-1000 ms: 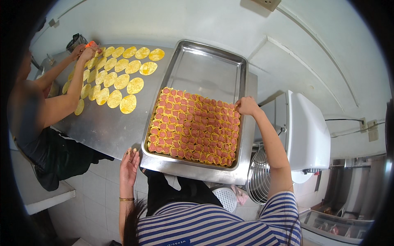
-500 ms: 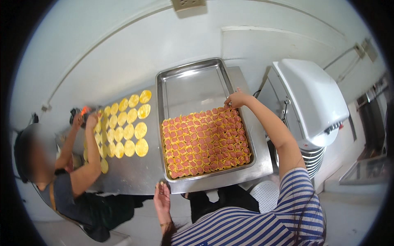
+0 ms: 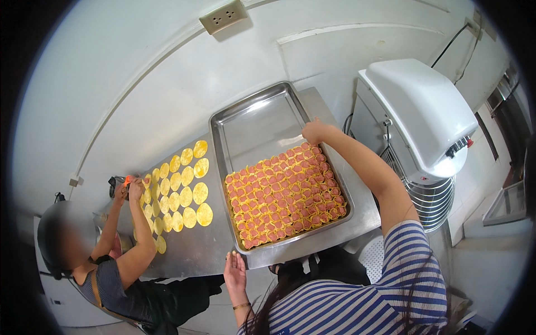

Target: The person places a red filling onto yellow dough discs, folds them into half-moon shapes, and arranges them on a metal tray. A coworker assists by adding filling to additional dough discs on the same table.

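A large steel tray (image 3: 259, 128) on the metal table holds tight rows of open-topped dumplings (image 3: 285, 195) with pink filling and yellow wrappers. They fill its near part; its far part is bare metal. Over the tray's right side, beside the farthest dumpling row, my right hand (image 3: 316, 132) is curled with its fingertips inside the rim. What it pinches, if anything, is hidden. Just off the tray's near left corner, my left hand (image 3: 235, 273) is held palm up. Its fingers are extended and slightly bent, and I see nothing in it.
Left of the tray, round yellow wrappers (image 3: 185, 196) lie in rows on the steel table (image 3: 187, 251). A co-worker (image 3: 125, 268) stands there, both hands near a small orange thing (image 3: 128, 180). A white mixer (image 3: 413, 117) with a wire guard stands at right.
The view has turned and shifted. My right hand remains at the tray's right side, its fingers now less visible. My left hand remains by the near left corner.
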The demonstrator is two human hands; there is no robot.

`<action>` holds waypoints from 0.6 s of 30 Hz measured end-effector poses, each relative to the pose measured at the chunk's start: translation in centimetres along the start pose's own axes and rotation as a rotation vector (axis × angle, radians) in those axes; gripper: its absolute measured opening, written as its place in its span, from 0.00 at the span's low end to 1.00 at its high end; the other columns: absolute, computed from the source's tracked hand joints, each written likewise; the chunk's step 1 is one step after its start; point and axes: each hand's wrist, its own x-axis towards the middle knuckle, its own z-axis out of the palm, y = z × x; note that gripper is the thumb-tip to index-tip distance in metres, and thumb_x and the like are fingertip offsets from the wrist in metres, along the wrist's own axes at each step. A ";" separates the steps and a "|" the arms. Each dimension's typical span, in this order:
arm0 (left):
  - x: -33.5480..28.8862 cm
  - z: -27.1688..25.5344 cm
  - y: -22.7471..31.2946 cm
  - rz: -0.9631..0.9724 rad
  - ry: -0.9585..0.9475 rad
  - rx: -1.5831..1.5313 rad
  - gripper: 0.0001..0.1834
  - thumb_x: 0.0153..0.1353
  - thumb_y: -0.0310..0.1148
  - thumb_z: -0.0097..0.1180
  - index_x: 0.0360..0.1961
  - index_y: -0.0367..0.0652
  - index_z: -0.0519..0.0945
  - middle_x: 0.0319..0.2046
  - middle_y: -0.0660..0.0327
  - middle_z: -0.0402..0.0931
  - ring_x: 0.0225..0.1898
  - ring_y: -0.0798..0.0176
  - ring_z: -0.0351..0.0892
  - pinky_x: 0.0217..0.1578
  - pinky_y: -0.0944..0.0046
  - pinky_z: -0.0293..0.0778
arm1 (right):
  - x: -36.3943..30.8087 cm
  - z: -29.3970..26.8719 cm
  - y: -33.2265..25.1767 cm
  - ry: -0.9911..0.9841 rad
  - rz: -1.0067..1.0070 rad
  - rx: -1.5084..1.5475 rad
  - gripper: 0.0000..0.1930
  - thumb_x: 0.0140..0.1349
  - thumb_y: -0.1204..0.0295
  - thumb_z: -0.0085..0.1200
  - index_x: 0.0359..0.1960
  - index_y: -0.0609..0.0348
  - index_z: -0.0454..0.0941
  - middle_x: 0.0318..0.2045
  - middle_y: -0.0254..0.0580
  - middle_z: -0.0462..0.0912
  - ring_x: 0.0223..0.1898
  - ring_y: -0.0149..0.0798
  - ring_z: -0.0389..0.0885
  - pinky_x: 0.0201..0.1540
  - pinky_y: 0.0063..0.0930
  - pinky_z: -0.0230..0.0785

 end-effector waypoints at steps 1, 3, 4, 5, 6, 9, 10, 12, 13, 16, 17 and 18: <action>0.1 0.0 -0.1 0.007 -0.002 0.005 0.15 0.64 0.34 0.52 0.50 0.42 0.74 0.45 0.63 0.76 0.49 0.64 0.75 0.49 0.65 0.74 | 0.0 -0.2 -0.2 -0.036 0.005 -0.027 0.15 0.53 0.68 0.53 0.42 0.57 0.81 0.45 0.50 0.81 0.51 0.51 0.76 0.61 0.65 0.51; 0.2 0.0 -0.2 0.003 -0.004 0.011 0.14 0.65 0.34 0.51 0.49 0.41 0.75 0.45 0.63 0.76 0.49 0.64 0.75 0.50 0.65 0.73 | -0.2 -0.2 -0.9 -0.030 0.018 -0.024 0.13 0.52 0.67 0.55 0.38 0.57 0.82 0.42 0.51 0.81 0.48 0.52 0.77 0.59 0.64 0.52; 0.2 -0.1 -0.2 0.008 0.000 0.017 0.13 0.65 0.35 0.51 0.48 0.41 0.75 0.45 0.63 0.76 0.50 0.64 0.74 0.50 0.65 0.73 | -0.2 -0.3 -1.1 -0.018 0.020 -0.024 0.13 0.51 0.66 0.56 0.36 0.57 0.83 0.40 0.52 0.82 0.47 0.53 0.78 0.59 0.64 0.53; 0.3 -0.2 -0.3 0.009 -0.010 0.003 0.13 0.65 0.35 0.51 0.48 0.41 0.75 0.45 0.63 0.76 0.50 0.64 0.74 0.51 0.64 0.73 | -0.3 -0.3 -1.2 -0.008 0.026 0.006 0.12 0.50 0.67 0.56 0.35 0.57 0.83 0.40 0.51 0.82 0.46 0.53 0.78 0.59 0.63 0.54; 0.3 -0.3 -0.4 0.012 -0.011 -0.008 0.13 0.65 0.34 0.51 0.48 0.41 0.75 0.45 0.62 0.76 0.50 0.63 0.74 0.51 0.64 0.73 | -0.4 -0.3 -1.3 0.001 0.031 0.035 0.12 0.50 0.68 0.56 0.34 0.56 0.83 0.39 0.50 0.82 0.46 0.52 0.79 0.58 0.62 0.54; 0.3 -0.8 -0.6 0.018 -0.011 -0.036 0.13 0.65 0.34 0.51 0.48 0.40 0.74 0.46 0.61 0.76 0.50 0.62 0.74 0.51 0.63 0.73 | -0.5 -0.3 -0.9 -0.018 0.020 0.116 0.10 0.48 0.69 0.55 0.32 0.54 0.84 0.36 0.47 0.83 0.45 0.51 0.79 0.57 0.60 0.57; 0.3 -0.9 -0.6 0.024 -0.007 -0.046 0.13 0.65 0.34 0.51 0.48 0.40 0.74 0.46 0.61 0.76 0.51 0.61 0.74 0.52 0.63 0.73 | -0.5 -0.3 -0.7 -0.034 0.011 0.142 0.10 0.48 0.69 0.55 0.32 0.54 0.84 0.35 0.46 0.84 0.44 0.51 0.79 0.57 0.59 0.58; 0.4 -1.1 -0.8 0.012 0.002 -0.077 0.15 0.64 0.32 0.52 0.50 0.39 0.74 0.45 0.60 0.76 0.48 0.62 0.76 0.49 0.65 0.75 | -0.5 -0.3 -0.3 -0.063 0.008 0.176 0.11 0.50 0.66 0.56 0.34 0.56 0.84 0.38 0.48 0.83 0.46 0.52 0.79 0.56 0.57 0.60; 0.5 -1.2 -0.8 0.014 0.003 -0.087 0.15 0.64 0.32 0.52 0.50 0.39 0.74 0.45 0.59 0.76 0.48 0.62 0.76 0.49 0.64 0.75 | -0.6 -0.3 -0.2 -0.079 0.008 0.180 0.13 0.52 0.65 0.57 0.35 0.58 0.84 0.40 0.49 0.83 0.46 0.53 0.79 0.56 0.57 0.60; 0.8 -1.4 -0.9 0.020 0.024 -0.077 0.16 0.64 0.31 0.50 0.52 0.37 0.72 0.47 0.57 0.75 0.50 0.60 0.76 0.51 0.64 0.75 | -0.5 -0.5 0.0 -0.152 0.060 0.251 0.14 0.51 0.68 0.55 0.40 0.53 0.83 0.41 0.48 0.83 0.48 0.53 0.78 0.57 0.56 0.60; 0.8 -1.5 -0.9 0.019 -0.017 -0.087 0.17 0.65 0.32 0.50 0.52 0.37 0.72 0.47 0.56 0.75 0.50 0.60 0.75 0.52 0.64 0.75 | -0.5 -0.5 0.2 -0.128 0.050 0.225 0.15 0.52 0.68 0.54 0.42 0.53 0.82 0.41 0.48 0.82 0.49 0.53 0.77 0.58 0.56 0.59; 0.9 -1.6 -0.9 0.014 0.022 -0.086 0.17 0.65 0.32 0.49 0.53 0.37 0.71 0.48 0.56 0.75 0.50 0.60 0.75 0.52 0.64 0.74 | -0.7 -0.6 0.5 -0.103 0.032 0.204 0.16 0.52 0.68 0.54 0.44 0.52 0.82 0.42 0.47 0.82 0.49 0.53 0.77 0.59 0.56 0.57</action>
